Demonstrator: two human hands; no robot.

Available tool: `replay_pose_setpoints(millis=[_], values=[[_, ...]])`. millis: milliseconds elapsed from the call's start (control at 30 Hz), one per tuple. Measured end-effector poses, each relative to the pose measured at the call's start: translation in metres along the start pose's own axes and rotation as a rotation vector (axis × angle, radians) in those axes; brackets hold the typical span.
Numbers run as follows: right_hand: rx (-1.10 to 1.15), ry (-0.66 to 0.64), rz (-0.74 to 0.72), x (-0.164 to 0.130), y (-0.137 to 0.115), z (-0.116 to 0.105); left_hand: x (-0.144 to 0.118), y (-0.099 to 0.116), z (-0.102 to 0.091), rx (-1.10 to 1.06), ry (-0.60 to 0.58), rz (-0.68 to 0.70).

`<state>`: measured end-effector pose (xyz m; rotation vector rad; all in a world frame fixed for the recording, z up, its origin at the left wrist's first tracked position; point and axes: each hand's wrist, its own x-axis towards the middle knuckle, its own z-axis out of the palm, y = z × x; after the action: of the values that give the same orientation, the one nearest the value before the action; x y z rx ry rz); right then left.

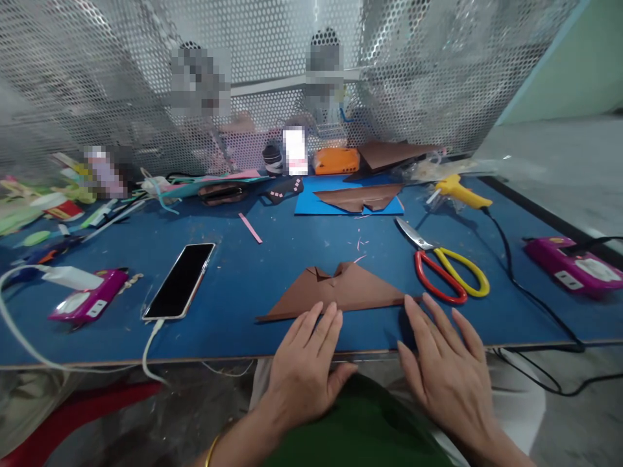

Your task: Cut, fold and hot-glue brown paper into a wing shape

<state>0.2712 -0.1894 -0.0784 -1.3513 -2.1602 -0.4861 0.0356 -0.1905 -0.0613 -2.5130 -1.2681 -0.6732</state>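
A folded piece of brown paper (341,288) lies on the blue table in front of me, with a notch cut in its top edge. The fingertips of my left hand (309,363) rest on its lower edge near the middle, fingers stretched out. At the paper's right corner, my right hand (445,363) presses down with its fingers spread. Scissors (428,250) with one red and one yellow handle lie beyond my right hand, blades partly apart. A second brown paper piece (363,198), also notched, sits farther back on a blue sheet (304,206).
A charging phone (180,282) and a purple power socket (92,297) lie left. To the right are a yellow glue gun (464,191) with a black cord and another purple socket (574,263). A perforated metal screen (272,52) borders the back; people are visible behind it.
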Motion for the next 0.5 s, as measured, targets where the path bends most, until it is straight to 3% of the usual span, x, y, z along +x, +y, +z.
replay_pose_setpoints(millis=[200, 333, 500], values=[[0.251, -0.081, -0.278, 0.023, -0.033, 0.01, -0.007, -0.005, 0.006, 0.014, 0.013, 0.028], [0.277, -0.073, -0.258, 0.027, -0.04, 0.016, -0.007, -0.007, 0.008, 0.009, -0.003, 0.045], [0.201, -0.053, -0.171, 0.023, -0.024, 0.013, -0.004, -0.007, 0.005, 0.019, -0.001, 0.042]])
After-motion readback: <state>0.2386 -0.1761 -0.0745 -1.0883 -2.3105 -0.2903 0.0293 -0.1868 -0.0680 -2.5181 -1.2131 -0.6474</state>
